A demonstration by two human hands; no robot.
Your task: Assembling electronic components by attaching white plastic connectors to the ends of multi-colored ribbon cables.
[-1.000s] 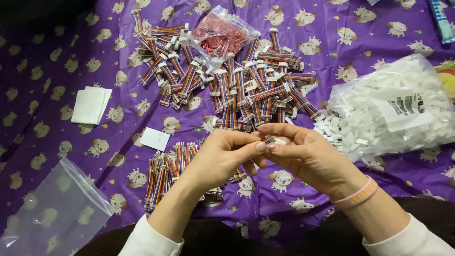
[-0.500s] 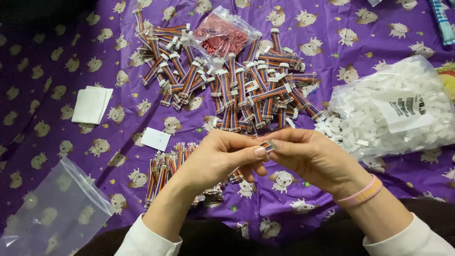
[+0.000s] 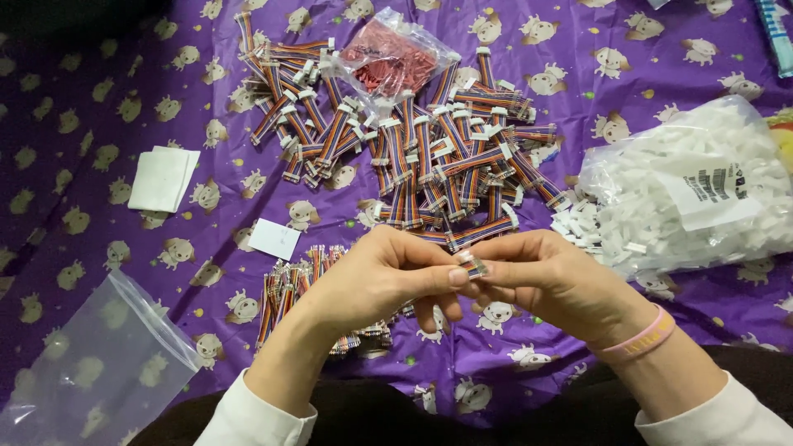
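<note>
My left hand (image 3: 376,277) and my right hand (image 3: 553,281) meet at the middle of the view, fingertips pinched together on one small ribbon cable end (image 3: 474,267) with metal pins. Most of that piece is hidden by my fingers. Just beyond my hands lies a big heap of rainbow ribbon cables with white connectors (image 3: 413,140). Under my left hand sits a smaller pile of rainbow cables with bare ends (image 3: 289,289). My right wrist wears a pink band (image 3: 640,337).
A purple cloth with cartoon dogs (image 3: 99,107) covers the surface. A bag of white connector housings (image 3: 702,190) lies at right, a bag of red parts (image 3: 392,62) at the back, an empty clear bag (image 3: 91,367) at lower left, white paper slips (image 3: 161,177) at left.
My hands have shifted very slightly and the fingers have worked the small piece between them; the piles and bags have not moved.
</note>
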